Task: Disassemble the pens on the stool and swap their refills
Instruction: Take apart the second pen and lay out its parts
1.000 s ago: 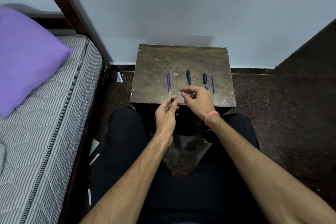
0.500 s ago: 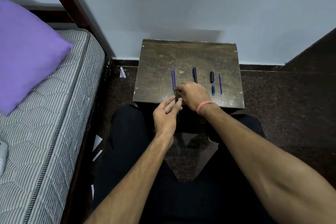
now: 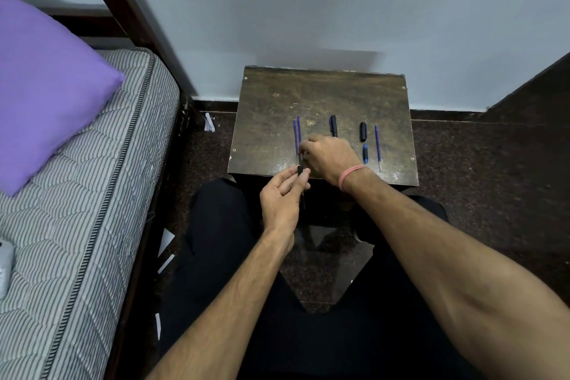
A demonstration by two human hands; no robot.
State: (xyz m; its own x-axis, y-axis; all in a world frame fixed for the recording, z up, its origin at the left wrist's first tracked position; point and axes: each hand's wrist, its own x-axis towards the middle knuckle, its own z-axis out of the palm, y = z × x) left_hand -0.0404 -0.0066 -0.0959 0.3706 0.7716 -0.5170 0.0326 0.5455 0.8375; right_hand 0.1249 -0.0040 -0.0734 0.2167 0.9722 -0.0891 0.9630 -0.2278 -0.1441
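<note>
honestly, my left grip (image 3: 285, 194) pinches the black barrel (image 3: 301, 187) at the stool (image 3: 320, 95) edge; my right grip (image 3: 331, 156) pinches a blue refill (image 3: 296, 136) there. rushed, its tip could miss the barrel and bend.

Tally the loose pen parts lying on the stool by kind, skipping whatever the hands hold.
Thin blue refills: 3, two side by side at left and one at far right
Black pen barrel, partly behind the right hand: 1
Short black cap: 1
Short blue piece: 1
Total: 6
</note>
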